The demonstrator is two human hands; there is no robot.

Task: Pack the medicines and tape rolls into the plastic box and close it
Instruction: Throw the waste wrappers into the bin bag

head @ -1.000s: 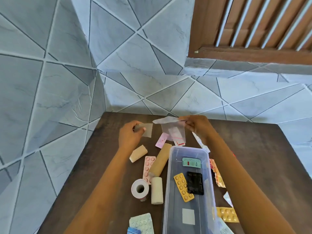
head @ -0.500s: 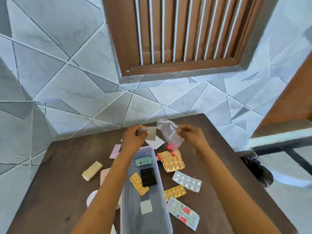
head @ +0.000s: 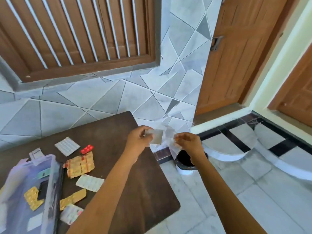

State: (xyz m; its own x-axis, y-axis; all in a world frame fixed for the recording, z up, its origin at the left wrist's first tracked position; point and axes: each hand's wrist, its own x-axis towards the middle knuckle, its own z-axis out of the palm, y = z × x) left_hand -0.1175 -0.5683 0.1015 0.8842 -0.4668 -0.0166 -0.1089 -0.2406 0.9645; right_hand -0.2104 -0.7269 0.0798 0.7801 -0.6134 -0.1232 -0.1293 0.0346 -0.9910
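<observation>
Both hands have swung right, past the surface (head: 143, 183): left hand (head: 137, 141) pinches a silver sachet (head: 156, 136), right hand (head: 189, 143) pinches a clear bag (head: 170, 141) above a bin (head: 185, 163).

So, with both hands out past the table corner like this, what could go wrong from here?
1. The left hand pinches a small silver sachet close to the clear bag in the right hand, above the black bin. The sachet might drop in with the bag.
2. Several blister packs lie loose on the table, outside the plastic box. A returning forearm might sweep some off.
</observation>
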